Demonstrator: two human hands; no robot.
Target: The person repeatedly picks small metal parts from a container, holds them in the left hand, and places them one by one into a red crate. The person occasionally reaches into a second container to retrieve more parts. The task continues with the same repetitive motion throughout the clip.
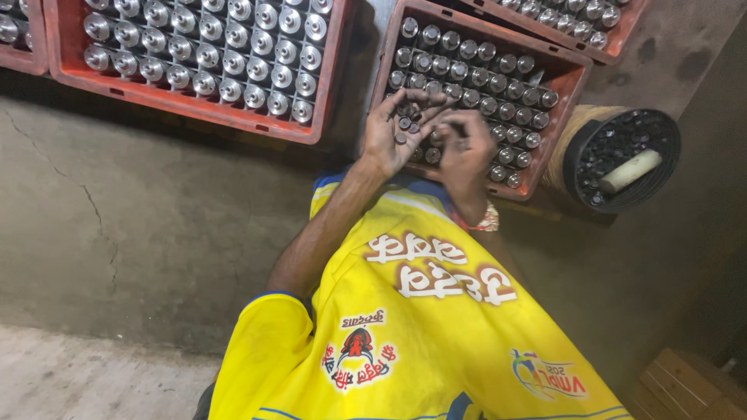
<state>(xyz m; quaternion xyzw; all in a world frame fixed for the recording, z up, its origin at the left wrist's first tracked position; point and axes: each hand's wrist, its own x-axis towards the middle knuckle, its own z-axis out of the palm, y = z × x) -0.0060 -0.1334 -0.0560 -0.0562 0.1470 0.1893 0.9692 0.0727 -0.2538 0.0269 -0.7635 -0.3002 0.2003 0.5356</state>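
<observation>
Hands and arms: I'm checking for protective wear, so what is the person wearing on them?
No gloves on the left hand or right hand. The left arm is bare below a short yellow sleeve with blue trim. A red and pale band circles the right wrist.

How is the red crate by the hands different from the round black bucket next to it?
The red crate is a rectangle, while the black bucket is round. The crate holds shiny metal cylinders standing in neat rows; the bucket holds small dark pieces in a loose heap, with a pale stick lying on top. Both hands, left and right, hover over the crate, not the bucket. Both containers are open-topped.
</observation>
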